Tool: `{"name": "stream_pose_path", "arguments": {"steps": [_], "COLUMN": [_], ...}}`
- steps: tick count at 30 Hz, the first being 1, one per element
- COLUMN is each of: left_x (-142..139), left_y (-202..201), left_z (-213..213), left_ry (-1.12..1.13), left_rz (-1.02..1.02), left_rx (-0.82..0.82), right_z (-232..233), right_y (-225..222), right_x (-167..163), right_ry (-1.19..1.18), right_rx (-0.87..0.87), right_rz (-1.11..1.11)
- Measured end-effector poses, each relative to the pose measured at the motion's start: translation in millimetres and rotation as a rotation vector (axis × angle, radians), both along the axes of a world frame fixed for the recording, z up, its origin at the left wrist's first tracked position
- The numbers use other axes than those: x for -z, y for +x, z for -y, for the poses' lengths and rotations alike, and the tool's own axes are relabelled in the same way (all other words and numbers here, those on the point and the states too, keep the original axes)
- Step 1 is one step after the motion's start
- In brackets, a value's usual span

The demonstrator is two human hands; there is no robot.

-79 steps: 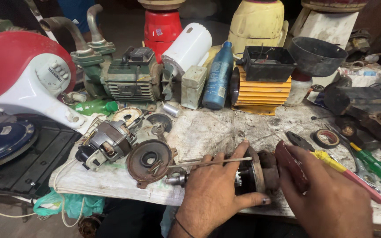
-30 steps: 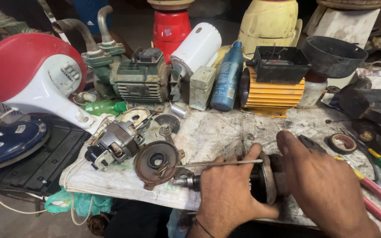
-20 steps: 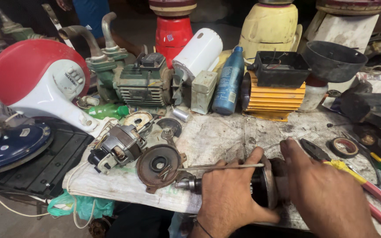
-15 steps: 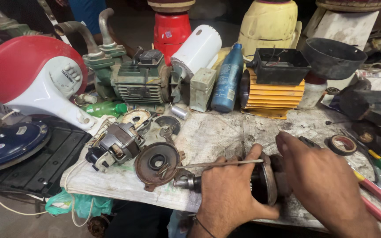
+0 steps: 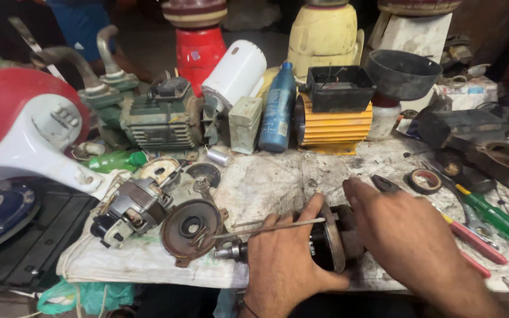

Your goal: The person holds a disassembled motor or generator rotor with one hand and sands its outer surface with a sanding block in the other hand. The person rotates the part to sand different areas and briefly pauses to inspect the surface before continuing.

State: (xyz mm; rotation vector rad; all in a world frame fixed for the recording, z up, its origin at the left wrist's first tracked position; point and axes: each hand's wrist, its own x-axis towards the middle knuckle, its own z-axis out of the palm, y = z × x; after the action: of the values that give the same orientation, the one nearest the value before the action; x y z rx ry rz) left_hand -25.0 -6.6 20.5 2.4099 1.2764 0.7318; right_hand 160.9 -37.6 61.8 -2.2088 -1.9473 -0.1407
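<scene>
Change: both hands stay on the motor part as half a second ago; the view has shifted only slightly.
Left hand (image 5: 284,259): fingers wrapped around the dark motor part (image 5: 331,241), thumb up on its disc; a thin metal rod (image 5: 272,228) lies across the fingertips.
Right hand (image 5: 410,232): palm down over the part's right end, fingers spread; grip underneath hidden.
Motor part: on its side at the near edge of the worktop (image 5: 278,176).
Nearby: rusty round cover (image 5: 189,227) just left; green screwdriver (image 5: 493,215) to the right.
</scene>
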Motion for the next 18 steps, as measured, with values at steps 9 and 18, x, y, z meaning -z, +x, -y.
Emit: {"name": "stream_pose_path", "arguments": {"steps": [9,18], "left_x": [-3,-7], "left_y": [1,19], "left_z": [5,-9], "left_ry": [0.056,-0.117], "left_rz": [0.033,-0.086], "left_rx": [0.039,-0.087], "right_z": [21,-11], "right_y": [-7,1], "right_x": [8,-2], "right_ry": [-0.009,0.194], "right_rx": [0.142,-0.096], "right_rz": [0.124,-0.038]}}
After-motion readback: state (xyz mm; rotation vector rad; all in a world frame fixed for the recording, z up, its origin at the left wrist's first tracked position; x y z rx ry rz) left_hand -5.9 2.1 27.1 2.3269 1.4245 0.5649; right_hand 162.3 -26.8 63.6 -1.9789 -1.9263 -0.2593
